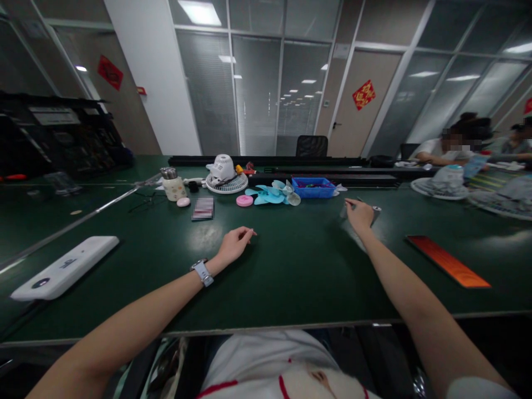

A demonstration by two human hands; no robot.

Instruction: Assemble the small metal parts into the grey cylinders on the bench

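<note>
My left hand point(235, 244), with a watch point(203, 272) on the wrist, rests over the green table, its thumb and fingers pinched together. Whatever may be between those fingertips is too small to name. Farther right and forward, my right hand point(359, 214) is closed with the fingertips down close to the tabletop. A slim object with a white end point(376, 209) shows beside it; I cannot tell whether the hand holds it. Light-blue fan blades point(272, 194), a pink round piece point(244, 200) and a blue tray point(313, 188) of small parts lie beyond my hands.
A white fan body point(222, 168) sits on a fan grille point(226, 184) at the back. Left of it stand a bottle point(173, 185) and a card-like item point(203, 208). A white device point(66, 269) lies left, an orange panel point(448, 261) right. People sit far right.
</note>
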